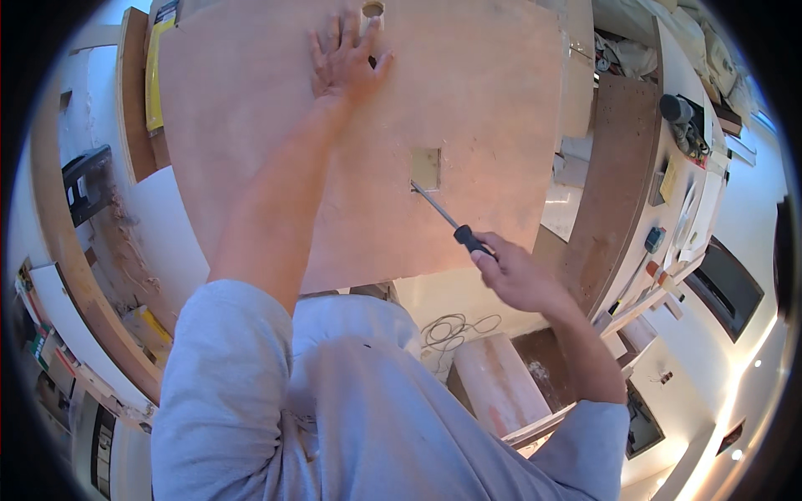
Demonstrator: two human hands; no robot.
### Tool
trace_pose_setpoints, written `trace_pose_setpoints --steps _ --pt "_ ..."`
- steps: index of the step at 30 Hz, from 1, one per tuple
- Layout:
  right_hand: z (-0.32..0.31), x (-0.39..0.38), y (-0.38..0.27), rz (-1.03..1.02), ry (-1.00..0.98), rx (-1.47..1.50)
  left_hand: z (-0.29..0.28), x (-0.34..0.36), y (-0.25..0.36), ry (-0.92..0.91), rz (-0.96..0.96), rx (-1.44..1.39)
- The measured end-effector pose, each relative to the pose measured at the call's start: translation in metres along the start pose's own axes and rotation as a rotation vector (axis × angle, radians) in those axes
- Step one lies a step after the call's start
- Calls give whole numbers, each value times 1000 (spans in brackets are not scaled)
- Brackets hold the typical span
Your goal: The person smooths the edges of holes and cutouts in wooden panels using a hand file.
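Note:
A large pale wooden board point(251, 108) lies in front of me. Flat on its far part rests my left hand point(344, 65), fingers spread, close to a round hole point(373, 10) at the far edge. My right hand point(516, 271) grips a screwdriver point(439, 209) by its black handle. The metal shaft slants away to the left, and its tip meets the near left corner of a square cutout point(426, 169) in the board. The cutout's edges look rough. Whether the tip is inside the opening or on its edge, I cannot tell.
A coiled cable point(451, 331) lies on the floor beyond the board's near edge. On the right, a bench point(668, 209) carries a tape measure point(656, 240) and other tools. Brown wooden panels point(614, 167) stand beside it. At the left is a black-handled tool point(83, 184).

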State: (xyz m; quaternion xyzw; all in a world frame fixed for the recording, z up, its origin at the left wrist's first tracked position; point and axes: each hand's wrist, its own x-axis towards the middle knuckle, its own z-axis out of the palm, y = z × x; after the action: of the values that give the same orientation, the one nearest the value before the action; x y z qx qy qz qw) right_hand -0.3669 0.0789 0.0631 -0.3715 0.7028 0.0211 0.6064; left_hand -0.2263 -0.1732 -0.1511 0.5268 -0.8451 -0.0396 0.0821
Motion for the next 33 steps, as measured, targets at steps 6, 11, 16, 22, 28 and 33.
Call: trace_pose_setpoints --steps 6,11,16,22,28,33 --pt "32 -11 -19 252 -79 981 11 -2 -5 59 16 -126" --pt "69 -17 -28 159 56 1071 9 -3 -8 30 7 -62" --pt "71 61 -25 73 145 1130 11 -1 3 43 14 -114" --pt "63 -6 -36 146 73 1104 6 -6 -10 23 11 -104" --pt "59 59 -31 98 62 1078 11 1 -2 28 7 -148" --pt "77 -2 -32 94 108 1004 3 -2 -9 63 19 -136"
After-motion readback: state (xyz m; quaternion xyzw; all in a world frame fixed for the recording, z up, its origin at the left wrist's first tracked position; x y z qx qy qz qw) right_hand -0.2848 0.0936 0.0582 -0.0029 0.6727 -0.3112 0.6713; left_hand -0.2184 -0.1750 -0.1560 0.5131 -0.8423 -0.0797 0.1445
